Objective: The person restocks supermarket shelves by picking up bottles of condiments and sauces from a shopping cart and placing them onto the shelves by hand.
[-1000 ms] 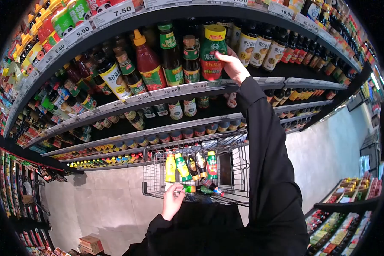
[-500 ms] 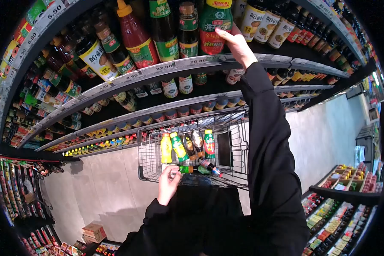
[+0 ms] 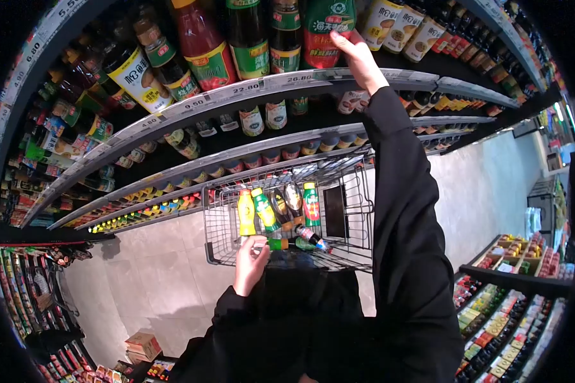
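Observation:
My right hand is closed around the right side of a green and red squeeze bottle on the upper shelf; its top is cut off by the frame. Left of that bottle stand dark sauce bottles and a red sauce bottle. My left hand is at the near left edge of the shopping cart, its fingers curled; whether they hold anything is hidden. Inside the cart lie a yellow bottle, a green bottle, dark bottles and a green and red bottle.
The shelf edge with price tags curves across the view above lower shelves of jars. Bottles with white labels stand right of my right hand. A cardboard box rests on the floor at lower left. More shelves stand at lower right.
The view has tipped and come closer to the shelf, so the squeeze bottle sits higher in the frame and its cap is out of view. My right hand has stayed on that bottle.

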Demonstrator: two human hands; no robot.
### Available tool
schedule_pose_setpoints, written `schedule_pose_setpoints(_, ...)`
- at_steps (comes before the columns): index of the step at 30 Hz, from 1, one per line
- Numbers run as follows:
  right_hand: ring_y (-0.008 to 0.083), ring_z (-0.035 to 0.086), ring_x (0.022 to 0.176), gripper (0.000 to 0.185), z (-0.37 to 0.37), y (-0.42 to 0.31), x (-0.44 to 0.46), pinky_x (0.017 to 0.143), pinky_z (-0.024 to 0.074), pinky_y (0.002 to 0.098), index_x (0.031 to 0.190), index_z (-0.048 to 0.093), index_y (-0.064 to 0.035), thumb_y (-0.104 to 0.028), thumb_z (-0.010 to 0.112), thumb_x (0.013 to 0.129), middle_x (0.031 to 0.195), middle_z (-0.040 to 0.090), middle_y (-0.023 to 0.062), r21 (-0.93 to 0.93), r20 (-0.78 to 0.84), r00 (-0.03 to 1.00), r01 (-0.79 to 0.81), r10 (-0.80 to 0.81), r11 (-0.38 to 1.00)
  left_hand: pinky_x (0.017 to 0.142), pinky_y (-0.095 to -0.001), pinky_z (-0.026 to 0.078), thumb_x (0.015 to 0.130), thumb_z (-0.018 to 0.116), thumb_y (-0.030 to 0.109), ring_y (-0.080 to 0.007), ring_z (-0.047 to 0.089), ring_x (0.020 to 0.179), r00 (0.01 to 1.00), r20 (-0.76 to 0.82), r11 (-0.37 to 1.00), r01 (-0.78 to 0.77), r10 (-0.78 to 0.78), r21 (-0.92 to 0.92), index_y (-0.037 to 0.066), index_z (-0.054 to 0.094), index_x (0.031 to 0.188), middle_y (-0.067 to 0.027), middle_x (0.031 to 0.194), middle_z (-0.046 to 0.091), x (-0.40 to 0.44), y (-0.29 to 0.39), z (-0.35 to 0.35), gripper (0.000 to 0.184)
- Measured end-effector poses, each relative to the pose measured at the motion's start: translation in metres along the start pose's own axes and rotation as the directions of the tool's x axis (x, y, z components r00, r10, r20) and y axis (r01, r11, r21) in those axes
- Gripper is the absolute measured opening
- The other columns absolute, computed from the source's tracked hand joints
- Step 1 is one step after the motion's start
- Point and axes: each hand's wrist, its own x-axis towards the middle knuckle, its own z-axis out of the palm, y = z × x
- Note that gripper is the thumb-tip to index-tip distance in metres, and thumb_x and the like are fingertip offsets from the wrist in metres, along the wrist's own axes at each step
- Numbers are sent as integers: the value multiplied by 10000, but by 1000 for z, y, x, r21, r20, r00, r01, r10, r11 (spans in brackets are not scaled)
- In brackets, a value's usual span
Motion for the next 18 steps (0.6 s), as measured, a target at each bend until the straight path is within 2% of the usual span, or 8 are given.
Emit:
schedule_pose_setpoints(2,151,533,1151,524,0,-11,-6,1024,377,307,1298,513,-36,-324,687,897,1236,597,79,-111,-74,995,59,-67,992,672,-273,488,878,643,78,-128,643,778,998,23,984,70,-67,-166,34,632,1044,-72,909,667,0,-2,-5,172)
schedule_pose_setpoints(4,162,554,1116,466,-2,-16,-15,988,414,308,1291,508,-11,-265,648,927,1218,599,94,-341,-230,929,202,-290,918,694,-276,492,878,639,65,-126,643,801,998,10,996,60,-60,-66,24,629,1043,-67,909,669,0,-5,-11,170)
schedule_pose_setpoints(6,140,596,1022,463,1,-29,-58,913,457,287,1237,548,-31,-298,701,891,1111,646,72,-271,-372,889,171,-267,947,718,-271,492,870,646,62,-117,642,825,998,-64,1000,23,-24,-8,19,627,1038,-61,913,670,5,-21,-16,174)
schedule_pose_setpoints(10,104,582,823,219,-2,-10,-208,775,475,254,1058,604,-17,-203,615,942,923,644,33,-285,-357,925,-238,128,928,732,-265,491,862,642,52,-127,644,832,989,-112,996,91,-92,-13,32,627,1034,-59,913,672,13,-39,-26,174)
schedule_pose_setpoints(11,101,582,779,197,-16,37,-267,724,482,254,966,622,-15,-209,600,945,871,645,30,-343,-327,933,-265,149,901,665,-216,476,903,602,53,-53,570,765,991,-127,999,49,-48,5,10,624,1003,-11,864,642,15,-38,-26,111)
schedule_pose_setpoints(13,192,644,704,205,9,23,-354,660,508,336,866,636,7,-178,585,939,769,657,128,-558,-413,758,-649,505,517,665,-221,482,890,614,45,-63,582,769,991,-124,997,47,-40,60,13,624,1004,-12,863,645,25,-52,-25,119)
schedule_pose_setpoints(15,365,640,736,121,14,34,-448,667,506,433,872,636,6,-113,617,866,796,662,164,-705,-306,811,-545,499,453,684,-248,503,844,648,15,-104,616,790,995,-98,972,-8,32,236,20,621,1007,-28,862,649,42,-92,-19,166)
schedule_pose_setpoints(18,315,577,637,54,27,26,-501,572,450,435,804,635,-54,-100,625,778,731,618,115,-961,-5,911,-118,413,249,702,-276,506,824,656,1,-128,620,804,996,54,974,-79,69,210,17,616,1002,-51,867,649,73,-117,3,182)
